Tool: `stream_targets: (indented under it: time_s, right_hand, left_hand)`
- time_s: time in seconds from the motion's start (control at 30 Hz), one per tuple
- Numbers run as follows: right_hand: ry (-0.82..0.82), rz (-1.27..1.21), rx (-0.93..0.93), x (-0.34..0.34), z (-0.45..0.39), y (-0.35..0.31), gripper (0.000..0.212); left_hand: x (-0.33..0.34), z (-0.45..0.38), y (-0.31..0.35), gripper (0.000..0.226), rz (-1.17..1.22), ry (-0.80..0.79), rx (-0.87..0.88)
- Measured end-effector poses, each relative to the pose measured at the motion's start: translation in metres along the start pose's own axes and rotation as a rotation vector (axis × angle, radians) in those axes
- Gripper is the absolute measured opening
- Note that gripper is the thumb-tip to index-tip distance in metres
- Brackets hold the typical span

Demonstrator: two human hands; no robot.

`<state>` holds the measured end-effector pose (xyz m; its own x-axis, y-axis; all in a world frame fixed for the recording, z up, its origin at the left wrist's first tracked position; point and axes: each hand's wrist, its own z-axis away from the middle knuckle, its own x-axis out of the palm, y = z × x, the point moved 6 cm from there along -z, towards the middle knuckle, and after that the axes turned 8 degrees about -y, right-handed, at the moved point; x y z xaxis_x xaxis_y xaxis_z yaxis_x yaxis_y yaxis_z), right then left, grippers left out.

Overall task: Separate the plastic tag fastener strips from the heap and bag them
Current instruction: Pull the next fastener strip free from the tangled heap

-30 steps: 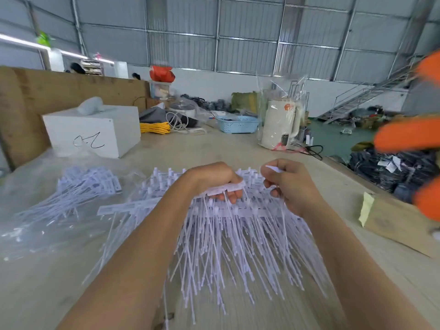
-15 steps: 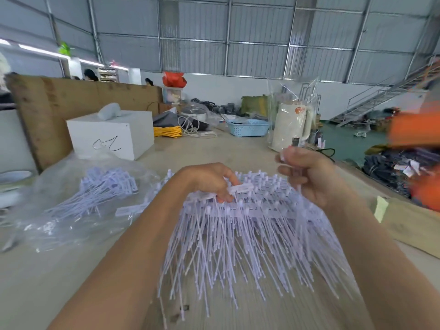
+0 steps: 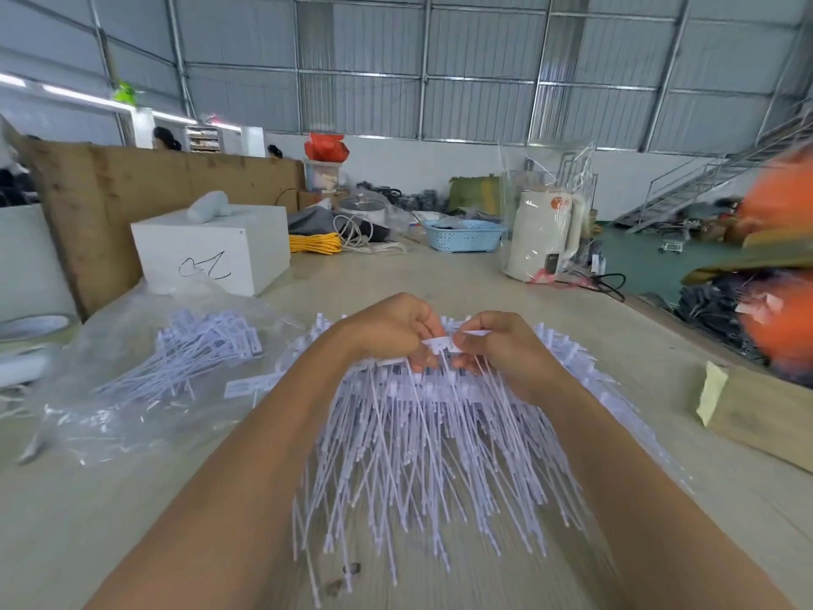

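A heap of white plastic tag fastener strips lies on the wooden table in front of me, thin stems fanning toward me. My left hand and my right hand meet at the far top of the heap. Both pinch the flat head bar of one fastener strip between fingers and thumbs. To the left lies a clear plastic bag holding a bundle of bagged fastener strips. One loose strip head sits between bag and heap.
A white box stands at the back left before a brown board. Farther back are yellow cord, a blue basket and a wrapped white kettle. A cardboard piece lies right, near the table edge.
My right hand came down from above the heap and joined the left hand at the strip's head. The view shifted a little to the left.
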<state>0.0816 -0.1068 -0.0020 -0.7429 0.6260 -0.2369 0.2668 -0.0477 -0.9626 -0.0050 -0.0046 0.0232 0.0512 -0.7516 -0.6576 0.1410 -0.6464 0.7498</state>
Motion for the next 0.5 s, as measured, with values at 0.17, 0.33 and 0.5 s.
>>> stream_targets:
  time_s: [0.17, 0.33, 0.5]
  right_hand:
    - [-0.038, 0.128, -0.103, -0.004, 0.005, -0.006, 0.005]
    - [-0.022, 0.199, -0.21, -0.001, 0.009, -0.018, 0.006]
    - [-0.027, 0.222, -0.218, 0.001, 0.01, -0.021, 0.012]
  left_hand:
    - [0.001, -0.001, 0.005, 0.029, -0.062, -0.017, -0.015]
    - [0.001, 0.002, -0.001, 0.015, -0.117, -0.102, -0.093]
    - [-0.005, 0.002, -0.004, 0.021, 0.036, -0.044, -0.09]
